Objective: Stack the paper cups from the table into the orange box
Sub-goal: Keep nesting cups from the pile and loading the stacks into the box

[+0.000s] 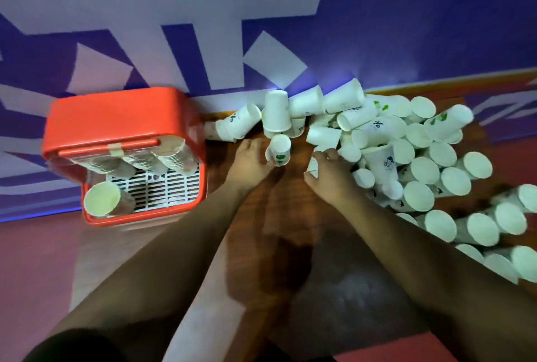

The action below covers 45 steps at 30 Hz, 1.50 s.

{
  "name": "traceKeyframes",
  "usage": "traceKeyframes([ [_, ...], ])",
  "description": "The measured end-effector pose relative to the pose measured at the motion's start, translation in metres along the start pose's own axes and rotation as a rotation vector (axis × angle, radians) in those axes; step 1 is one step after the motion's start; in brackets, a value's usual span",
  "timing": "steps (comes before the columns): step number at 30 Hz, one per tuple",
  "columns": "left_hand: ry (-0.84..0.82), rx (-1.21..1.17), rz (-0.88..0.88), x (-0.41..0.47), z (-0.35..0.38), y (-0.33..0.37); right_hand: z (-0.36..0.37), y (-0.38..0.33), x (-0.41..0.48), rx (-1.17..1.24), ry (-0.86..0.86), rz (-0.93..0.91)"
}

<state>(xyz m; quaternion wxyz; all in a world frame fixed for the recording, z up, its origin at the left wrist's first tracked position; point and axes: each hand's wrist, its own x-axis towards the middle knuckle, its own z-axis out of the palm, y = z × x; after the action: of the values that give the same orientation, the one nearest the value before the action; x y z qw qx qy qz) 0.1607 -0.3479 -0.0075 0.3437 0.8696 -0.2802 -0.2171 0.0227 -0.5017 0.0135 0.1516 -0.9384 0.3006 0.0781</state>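
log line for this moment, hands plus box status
left hand grips white paper cup with green marks | right hand in loose white cup pile, grip unclear | orange plastic box holds nested cup stacks

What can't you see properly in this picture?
Head view only:
- Stacks in the box: the count, hidden by the handle and blur.
- Pile: lower cups are buried, and more are cut off by the right edge.
- Left hand and right hand: whether they grip cups, since the fingers are tucked out of sight.
- Prints: too small to read.
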Motion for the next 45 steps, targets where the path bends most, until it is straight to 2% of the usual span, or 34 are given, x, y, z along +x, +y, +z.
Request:
traceKeyframes([
  [6,-0.082,0.118,0.067,0.029,0.036,0.001,0.02,0.011,0.006,-0.151,-0.1,-0.095],
  [10,-0.053,0.12,0.113,0.024,0.051,-0.002,0.036,0.023,-0.002,-0.028,-0.051,-0.22],
  [14,0.004,0.23,0.173,0.015,0.053,-0.001,0.044,0.028,-0.005,0.041,0.025,-0.066],
  [18,-0.044,0.285,0.108,0.007,0.043,0.0,0.051,0.021,-0.007,0.083,-0.082,0.026],
  [23,-0.149,0.265,0.044,-0.02,0.027,-0.022,0.057,0.006,-0.014,0.305,-0.17,0.083],
  [27,-0.005,0.106,-0.114,-0.053,0.008,-0.037,0.057,-0.011,-0.023,0.41,-0.163,0.148],
  [29,0.04,-0.028,-0.234,-0.074,0.001,-0.047,0.054,-0.023,-0.028,0.541,-0.154,0.221],
  [32,0.093,-0.511,-0.476,-0.102,-0.008,-0.065,0.045,-0.046,-0.035,0.81,-0.226,0.469],
  [34,0.1,-0.77,-0.563,-0.12,-0.016,-0.082,0.042,-0.064,-0.042,0.94,-0.3,0.542],
  [37,0.019,-1.02,-0.521,-0.139,-0.03,-0.091,0.038,-0.094,-0.053,1.171,-0.364,0.564],
  [40,-0.034,-1.101,-0.455,-0.159,-0.054,-0.096,0.03,-0.128,-0.066,1.238,-0.377,0.489],
  [45,0.07,-1.133,-0.436,-0.187,-0.097,-0.114,0.029,-0.182,-0.081,1.227,-0.404,0.359],
])
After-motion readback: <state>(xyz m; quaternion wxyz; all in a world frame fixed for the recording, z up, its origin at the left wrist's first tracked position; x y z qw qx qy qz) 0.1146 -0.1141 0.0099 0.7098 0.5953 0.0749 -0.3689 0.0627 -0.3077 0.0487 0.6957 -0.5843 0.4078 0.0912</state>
